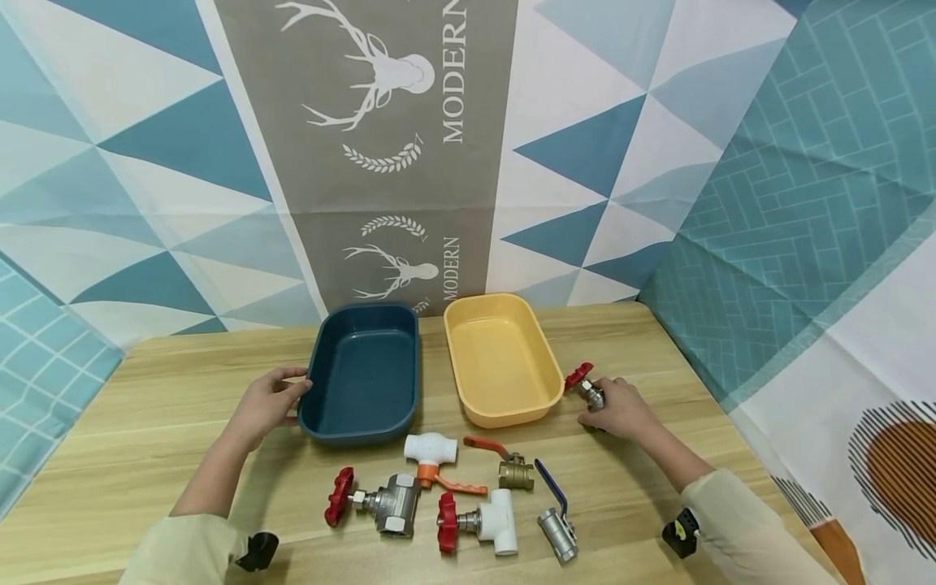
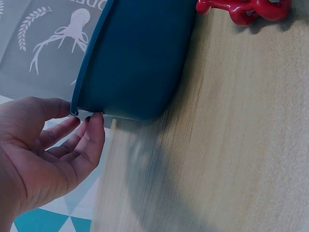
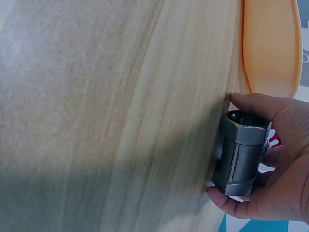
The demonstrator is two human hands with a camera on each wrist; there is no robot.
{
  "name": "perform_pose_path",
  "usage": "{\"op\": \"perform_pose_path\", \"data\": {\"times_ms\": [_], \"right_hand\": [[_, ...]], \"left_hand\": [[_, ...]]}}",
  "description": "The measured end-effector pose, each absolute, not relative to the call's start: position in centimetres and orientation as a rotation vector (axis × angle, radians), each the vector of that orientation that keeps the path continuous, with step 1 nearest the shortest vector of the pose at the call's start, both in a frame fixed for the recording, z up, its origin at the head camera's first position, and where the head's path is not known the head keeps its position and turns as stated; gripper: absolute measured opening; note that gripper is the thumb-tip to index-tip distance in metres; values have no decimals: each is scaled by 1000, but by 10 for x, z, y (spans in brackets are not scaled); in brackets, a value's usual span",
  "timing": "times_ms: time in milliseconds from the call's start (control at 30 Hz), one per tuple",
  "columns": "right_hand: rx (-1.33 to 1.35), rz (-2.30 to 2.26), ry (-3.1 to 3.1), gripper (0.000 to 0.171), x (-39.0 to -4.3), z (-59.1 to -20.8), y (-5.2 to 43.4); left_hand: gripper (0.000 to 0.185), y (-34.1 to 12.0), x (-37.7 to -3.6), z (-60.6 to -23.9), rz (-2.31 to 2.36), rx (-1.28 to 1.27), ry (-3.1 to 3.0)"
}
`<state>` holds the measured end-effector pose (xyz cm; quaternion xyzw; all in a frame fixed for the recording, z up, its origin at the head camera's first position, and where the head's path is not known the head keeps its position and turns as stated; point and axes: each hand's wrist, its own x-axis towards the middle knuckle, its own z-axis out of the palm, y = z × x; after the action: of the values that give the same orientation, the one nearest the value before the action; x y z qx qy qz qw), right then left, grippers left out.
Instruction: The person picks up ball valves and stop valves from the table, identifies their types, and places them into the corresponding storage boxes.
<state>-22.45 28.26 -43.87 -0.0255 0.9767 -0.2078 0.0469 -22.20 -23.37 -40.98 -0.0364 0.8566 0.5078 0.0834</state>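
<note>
My left hand (image 1: 272, 400) pinches the left rim of a dark blue plastic bin (image 1: 363, 382); the left wrist view shows the thumb at the rim and curled fingertips at the outer wall. To the right of a yellow bin (image 1: 504, 357), my right hand (image 1: 621, 409) grips a metal gate valve (image 3: 240, 152) with a red handwheel (image 1: 579, 374). Thumb and fingers lie round the valve's hexagonal ends, low over the table. In the right wrist view the handwheel is mostly hidden behind the valve body and hand.
Several valves lie before the bins: a metal gate valve (image 1: 397, 505) with red handwheel, a white valve (image 1: 497, 522) with red handwheel, a white valve (image 1: 431, 448) with orange lever, a brass ball valve (image 1: 516, 472), and a blue-levered ball valve (image 1: 559, 535). Patterned cloth hangs behind the wooden table (image 1: 183, 374).
</note>
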Motion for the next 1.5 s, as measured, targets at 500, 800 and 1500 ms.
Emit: {"op": "perform_pose_path", "data": {"times_ms": [500,800,1500], "right_hand": [[-108,-648,2998,52,-227,-440,285],[-122,-648,2995,50,-228,-440,289],[-191,-670,3049,57,-237,-414,298]], "left_hand": [[52,-234,-222,-411,1504,-116,2557],[51,-232,-223,-412,1502,-102,2555],[51,-233,-221,-408,1486,-97,2564]]}}
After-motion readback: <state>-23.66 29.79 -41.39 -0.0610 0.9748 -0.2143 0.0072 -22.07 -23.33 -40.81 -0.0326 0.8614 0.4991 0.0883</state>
